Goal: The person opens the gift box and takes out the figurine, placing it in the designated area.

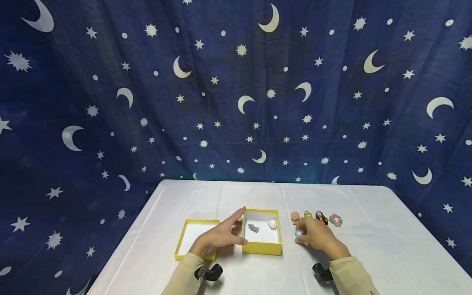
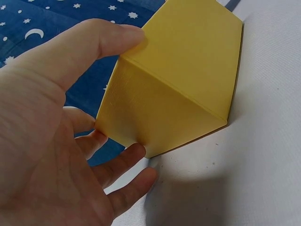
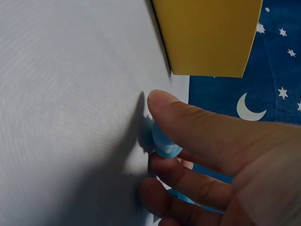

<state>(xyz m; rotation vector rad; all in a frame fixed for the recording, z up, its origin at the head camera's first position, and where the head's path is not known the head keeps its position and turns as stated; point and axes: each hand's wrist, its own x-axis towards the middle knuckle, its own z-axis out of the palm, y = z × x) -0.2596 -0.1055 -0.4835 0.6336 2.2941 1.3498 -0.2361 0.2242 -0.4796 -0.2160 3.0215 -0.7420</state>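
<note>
My left hand (image 1: 223, 234) grips the left side of an open yellow box (image 1: 262, 248), with the thumb on its front left corner and the fingers spread along the side. Inside the box lie a small grey figurine (image 1: 253, 228) and a round whitish one (image 1: 272, 223) with a pinkish edge. To the right of the box, my right hand (image 1: 317, 233) pinches a small light-blue figurine (image 3: 163, 141) between thumb and fingers, low against the white cloth. The fingers hide most of that figurine.
Behind the right hand stand a tan lion-like figurine (image 1: 295, 217), a yellow minion (image 1: 307, 214), a dark-haired figurine (image 1: 321, 218) and a pink flower-like one (image 1: 336, 220). A shallow yellow lid (image 1: 195, 235) with white inside lies left of the box. A starry blue curtain (image 1: 221, 155) backs the table.
</note>
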